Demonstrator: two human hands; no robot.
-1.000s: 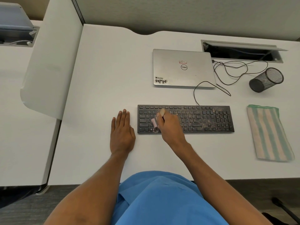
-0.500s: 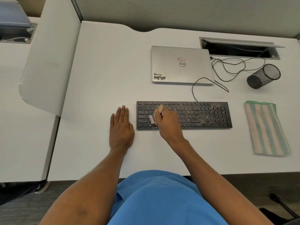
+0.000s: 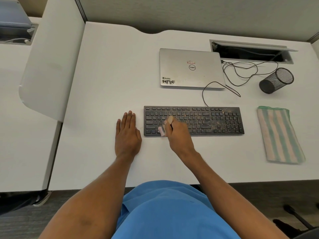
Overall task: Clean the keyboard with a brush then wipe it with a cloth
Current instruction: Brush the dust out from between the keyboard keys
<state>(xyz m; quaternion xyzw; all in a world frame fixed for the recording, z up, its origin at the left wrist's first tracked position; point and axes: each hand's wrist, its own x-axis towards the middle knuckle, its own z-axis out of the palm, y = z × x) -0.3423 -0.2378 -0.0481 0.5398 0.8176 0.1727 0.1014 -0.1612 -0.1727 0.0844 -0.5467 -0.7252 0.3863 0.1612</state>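
Right hand (image 3: 177,135) pinches a small brush (image 3: 162,131), bristles down on the left keys of the keyboard (image 3: 194,120), apparently to sweep crumbs; grit remains thick toward the right keys; left hand (image 3: 127,135) lies flat, fingers together, on the surface (image 3: 107,83) just beside the keyboard, likely for balance; striped cloth (image 3: 279,135) waits at right, untouched.

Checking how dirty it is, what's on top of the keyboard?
Brownish crumbs speckle the keyboard, thickest toward its right side. The right hand holds a pink brush on the left keys and hides those beneath it.
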